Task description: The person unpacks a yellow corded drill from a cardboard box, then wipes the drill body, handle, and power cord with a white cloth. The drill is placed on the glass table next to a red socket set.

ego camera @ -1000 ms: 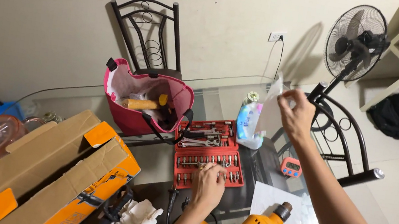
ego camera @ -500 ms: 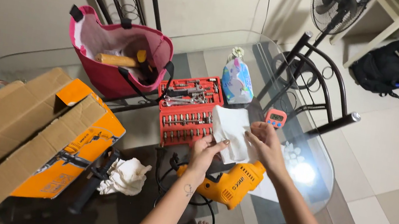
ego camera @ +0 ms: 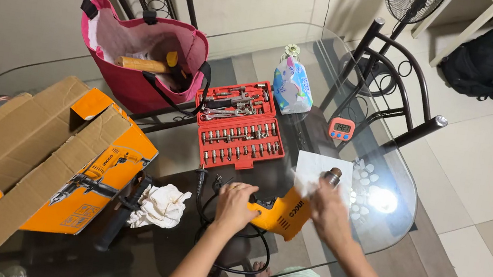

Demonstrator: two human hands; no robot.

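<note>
Left hand (ego camera: 235,203) clamped on the rear grip of the orange drill (ego camera: 285,211), which lies near edge of glass table (ego camera: 192,150). Right hand (ego camera: 328,211) blurred over the drill's front, fingers curled on white wipe (ego camera: 308,181). Farther: red socket set (ego camera: 236,132), pink bag (ego camera: 140,64).

Orange drill (ego camera: 284,210) lies flat on glass table (ego camera: 180,148) (chuck pointing right).

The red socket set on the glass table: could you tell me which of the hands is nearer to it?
Left. The left hand grips the rear of the orange drill, just below the red socket set. The right hand is by the drill's chuck, farther right.
</note>
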